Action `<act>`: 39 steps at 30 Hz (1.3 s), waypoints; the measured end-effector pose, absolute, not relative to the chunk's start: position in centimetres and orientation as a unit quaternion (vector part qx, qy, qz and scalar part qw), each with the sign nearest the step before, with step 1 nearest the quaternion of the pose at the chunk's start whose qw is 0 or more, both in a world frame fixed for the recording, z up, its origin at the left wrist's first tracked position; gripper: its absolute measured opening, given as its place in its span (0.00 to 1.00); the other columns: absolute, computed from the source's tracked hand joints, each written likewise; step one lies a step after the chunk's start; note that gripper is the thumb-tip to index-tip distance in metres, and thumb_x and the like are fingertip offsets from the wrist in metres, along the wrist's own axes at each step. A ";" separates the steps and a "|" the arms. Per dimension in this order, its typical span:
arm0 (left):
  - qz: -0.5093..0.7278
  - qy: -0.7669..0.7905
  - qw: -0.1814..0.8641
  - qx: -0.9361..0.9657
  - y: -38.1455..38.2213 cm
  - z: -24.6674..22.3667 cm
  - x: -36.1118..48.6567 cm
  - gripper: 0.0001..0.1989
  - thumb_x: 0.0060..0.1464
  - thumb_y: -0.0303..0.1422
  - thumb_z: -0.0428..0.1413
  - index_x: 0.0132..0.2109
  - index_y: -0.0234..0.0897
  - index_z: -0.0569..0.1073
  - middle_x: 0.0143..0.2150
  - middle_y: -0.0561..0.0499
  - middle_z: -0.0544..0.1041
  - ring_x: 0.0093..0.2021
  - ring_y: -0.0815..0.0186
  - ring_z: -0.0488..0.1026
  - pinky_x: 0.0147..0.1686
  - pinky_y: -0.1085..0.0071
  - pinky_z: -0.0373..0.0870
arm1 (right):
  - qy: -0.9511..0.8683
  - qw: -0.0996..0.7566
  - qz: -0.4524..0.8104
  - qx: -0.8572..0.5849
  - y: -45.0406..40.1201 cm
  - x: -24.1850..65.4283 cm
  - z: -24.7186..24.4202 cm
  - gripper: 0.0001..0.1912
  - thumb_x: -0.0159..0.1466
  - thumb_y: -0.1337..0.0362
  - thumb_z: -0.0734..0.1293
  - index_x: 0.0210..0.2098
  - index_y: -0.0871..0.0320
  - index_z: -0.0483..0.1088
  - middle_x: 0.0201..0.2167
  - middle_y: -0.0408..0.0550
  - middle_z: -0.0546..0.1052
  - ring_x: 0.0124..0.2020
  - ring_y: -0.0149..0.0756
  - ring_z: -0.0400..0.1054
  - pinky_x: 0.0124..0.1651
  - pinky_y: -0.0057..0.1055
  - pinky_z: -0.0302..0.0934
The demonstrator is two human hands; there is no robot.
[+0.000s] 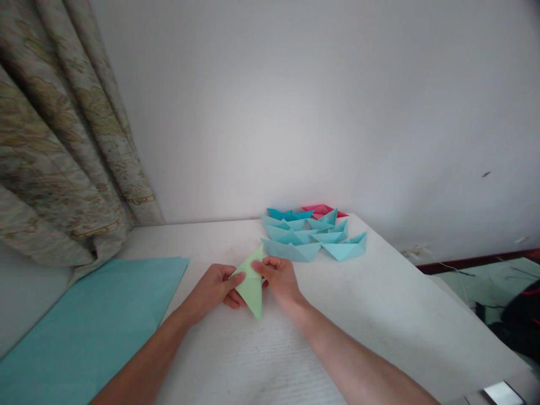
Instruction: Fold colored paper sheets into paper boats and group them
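A light green folded paper (252, 289) is held up over the white table, its long edge upright on the right and a point directed down. My left hand (221, 285) pinches its left corner, thumb on the front. My right hand (280, 278) grips the upper right edge, with the thumb on the front and fingers behind. Beyond my hands stand several folded paper boats, most of them light blue (291, 250), with a darker blue boat (290, 215) and a pink boat (323, 210) at the back.
Large teal paper sheets (97, 320) lie on the left of the white table (236, 360). A patterned curtain (63, 140) hangs at the left. The wall (270, 112) rises behind the table. A dark object (518, 315) is beyond the right edge.
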State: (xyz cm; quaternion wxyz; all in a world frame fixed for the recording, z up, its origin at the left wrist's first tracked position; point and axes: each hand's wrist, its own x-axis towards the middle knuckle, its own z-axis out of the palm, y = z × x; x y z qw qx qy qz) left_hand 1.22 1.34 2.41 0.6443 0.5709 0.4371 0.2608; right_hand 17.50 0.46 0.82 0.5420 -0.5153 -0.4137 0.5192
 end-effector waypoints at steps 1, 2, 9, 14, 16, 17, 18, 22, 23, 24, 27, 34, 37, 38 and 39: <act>0.252 0.430 0.647 0.578 1.3 2.3 1.2 0.20 0.47 0.46 0.59 0.36 0.31 0.79 0.24 0.44 0.79 0.25 0.58 0.77 0.23 0.71 0.71 | -0.419 0.540 0.517 -0.515 0.5 17.5 0.8 0.14 0.47 0.56 0.73 0.18 0.61 0.71 0.14 0.43 0.69 0.16 0.29 0.59 0.19 0.26 0.54; 0.249 0.421 0.647 0.584 1.3 2.1 1.2 0.21 0.47 0.47 0.58 0.36 0.30 0.79 0.24 0.44 0.79 0.24 0.59 0.77 0.21 0.71 0.70 | -0.425 0.537 0.517 -0.513 0.5 17.5 0.8 0.14 0.47 0.56 0.73 0.18 0.61 0.71 0.14 0.43 0.69 0.16 0.29 0.59 0.19 0.26 0.54; 0.315 0.423 0.605 0.597 1.9 1.4 1.4 0.23 0.45 0.49 0.58 0.30 0.29 0.77 0.20 0.46 0.78 0.20 0.60 0.74 0.20 0.69 0.71 | -0.431 0.524 0.534 -0.504 0.5 17.4 0.8 0.16 0.46 0.54 0.73 0.19 0.61 0.72 0.16 0.44 0.72 0.17 0.30 0.62 0.21 0.26 0.56; 0.375 0.447 0.580 0.568 1.9 1.8 1.5 0.22 0.44 0.49 0.58 0.29 0.30 0.75 0.21 0.47 0.77 0.19 0.62 0.73 0.21 0.69 0.71 | -0.434 0.503 0.547 -0.510 0.2 17.2 1.2 0.17 0.44 0.53 0.74 0.20 0.61 0.73 0.18 0.46 0.74 0.19 0.30 0.63 0.22 0.27 0.56; 0.389 0.450 0.572 0.565 1.9 1.9 1.5 0.21 0.45 0.48 0.58 0.29 0.31 0.75 0.20 0.48 0.77 0.19 0.63 0.73 0.21 0.69 0.71 | -0.435 0.497 0.550 -0.512 0.2 17.1 1.3 0.16 0.43 0.53 0.74 0.20 0.61 0.73 0.18 0.46 0.74 0.19 0.30 0.63 0.22 0.27 0.56; 0.392 0.451 0.569 0.565 1.9 1.9 1.5 0.20 0.45 0.48 0.57 0.28 0.31 0.74 0.20 0.49 0.76 0.18 0.63 0.73 0.20 0.70 0.71 | -0.434 0.495 0.551 -0.512 0.2 17.1 1.3 0.16 0.43 0.53 0.74 0.20 0.61 0.73 0.18 0.46 0.74 0.19 0.30 0.64 0.22 0.27 0.56; 0.395 0.451 0.567 0.565 1.9 1.8 1.5 0.20 0.45 0.48 0.57 0.28 0.32 0.74 0.19 0.49 0.76 0.18 0.64 0.72 0.20 0.70 0.71 | -0.434 0.495 0.552 -0.511 0.2 17.1 1.3 0.16 0.43 0.54 0.74 0.20 0.61 0.73 0.18 0.46 0.74 0.19 0.30 0.64 0.22 0.27 0.56; 0.422 0.460 0.545 0.560 2.0 1.7 1.4 0.18 0.46 0.46 0.57 0.26 0.33 0.72 0.17 0.50 0.75 0.17 0.64 0.72 0.19 0.70 0.71 | -0.438 0.492 0.557 -0.506 0.3 17.1 1.0 0.15 0.44 0.55 0.74 0.20 0.61 0.73 0.18 0.45 0.74 0.18 0.29 0.63 0.21 0.27 0.56; 0.431 0.464 0.537 0.558 2.0 1.7 1.4 0.18 0.46 0.46 0.57 0.26 0.33 0.71 0.17 0.50 0.75 0.17 0.64 0.72 0.19 0.70 0.71 | -0.442 0.491 0.556 -0.505 0.3 17.1 0.9 0.14 0.44 0.55 0.74 0.20 0.61 0.74 0.18 0.45 0.74 0.18 0.29 0.63 0.21 0.27 0.57; 0.439 0.468 0.528 0.556 2.1 1.7 1.3 0.17 0.46 0.46 0.57 0.26 0.33 0.71 0.16 0.50 0.75 0.17 0.64 0.72 0.19 0.70 0.70 | -0.446 0.489 0.554 -0.505 0.3 17.1 0.9 0.14 0.45 0.55 0.74 0.21 0.61 0.74 0.18 0.45 0.74 0.17 0.29 0.63 0.20 0.26 0.57; 0.467 0.482 0.500 0.547 2.2 1.8 1.0 0.17 0.48 0.45 0.56 0.26 0.34 0.71 0.15 0.51 0.74 0.16 0.65 0.71 0.19 0.72 0.69 | -0.460 0.483 0.554 -0.499 0.2 17.0 0.9 0.13 0.46 0.56 0.73 0.23 0.61 0.75 0.19 0.47 0.76 0.18 0.30 0.65 0.20 0.26 0.56; 0.514 0.494 0.497 0.495 2.5 1.7 0.7 0.18 0.48 0.46 0.56 0.27 0.33 0.71 0.15 0.51 0.73 0.15 0.68 0.68 0.19 0.73 0.67 | -0.446 0.498 0.557 -0.493 0.0 17.0 1.1 0.13 0.47 0.56 0.72 0.26 0.61 0.76 0.25 0.52 0.79 0.25 0.37 0.72 0.20 0.25 0.56; 0.482 0.490 0.523 0.504 2.5 1.6 0.9 0.18 0.48 0.46 0.57 0.30 0.32 0.73 0.17 0.50 0.75 0.17 0.67 0.69 0.19 0.73 0.67 | -0.427 0.530 0.530 -0.506 0.3 17.3 0.9 0.13 0.48 0.56 0.72 0.26 0.61 0.77 0.22 0.51 0.77 0.24 0.37 0.71 0.22 0.26 0.56; 0.469 0.489 0.528 0.512 2.5 1.6 1.0 0.18 0.47 0.46 0.57 0.31 0.32 0.73 0.18 0.49 0.76 0.17 0.67 0.70 0.19 0.73 0.67 | -0.419 0.541 0.517 -0.514 0.3 17.4 0.9 0.13 0.48 0.56 0.71 0.25 0.61 0.77 0.21 0.50 0.77 0.24 0.36 0.69 0.22 0.26 0.55; 0.456 0.487 0.532 0.522 2.4 1.7 1.1 0.19 0.47 0.46 0.57 0.31 0.32 0.73 0.20 0.48 0.77 0.17 0.66 0.70 0.19 0.73 0.66 | -0.410 0.552 0.504 -0.523 0.4 17.5 0.9 0.13 0.48 0.57 0.71 0.25 0.61 0.77 0.21 0.49 0.76 0.23 0.35 0.68 0.22 0.26 0.55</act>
